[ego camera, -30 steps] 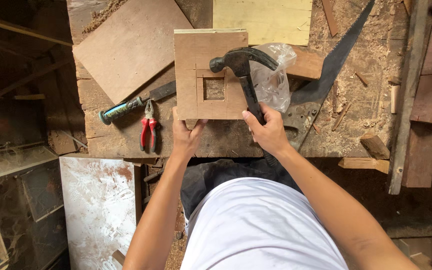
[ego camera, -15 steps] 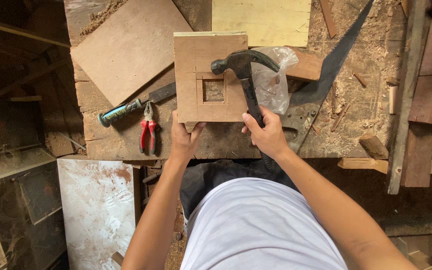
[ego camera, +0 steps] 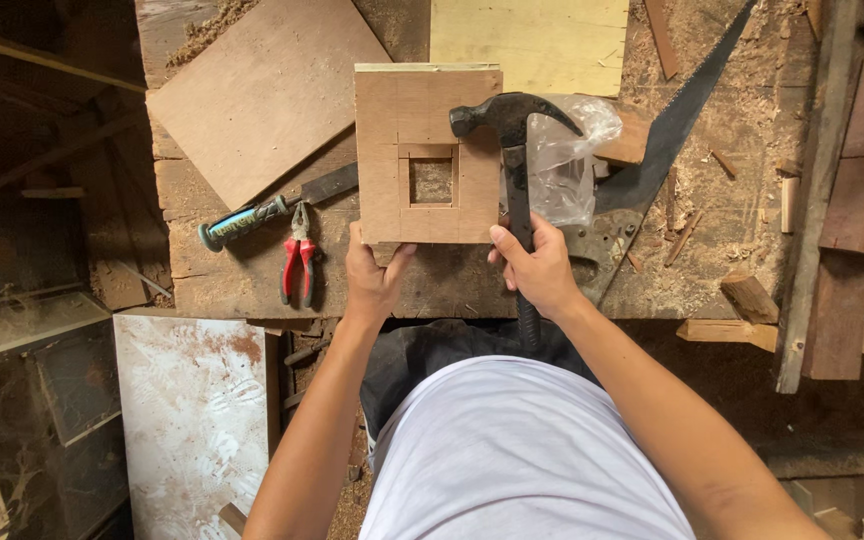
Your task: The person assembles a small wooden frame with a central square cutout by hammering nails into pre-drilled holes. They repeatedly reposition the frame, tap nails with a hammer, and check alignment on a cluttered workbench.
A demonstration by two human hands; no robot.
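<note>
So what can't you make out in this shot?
Head view:
- Saw handle: partly covered by the plastic bag and right hand.
- Hammer grip end: partly inside that hand.
- Block near edge: partly covered by left hand.
- Chisel tip: under the block.

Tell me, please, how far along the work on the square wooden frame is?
Done: frame pieces sit joined around a square opening. In hand: right hand grips the claw hammer, left hand steadies the frame's near edge. Left: any further hammering; I cannot see nails.
</note>
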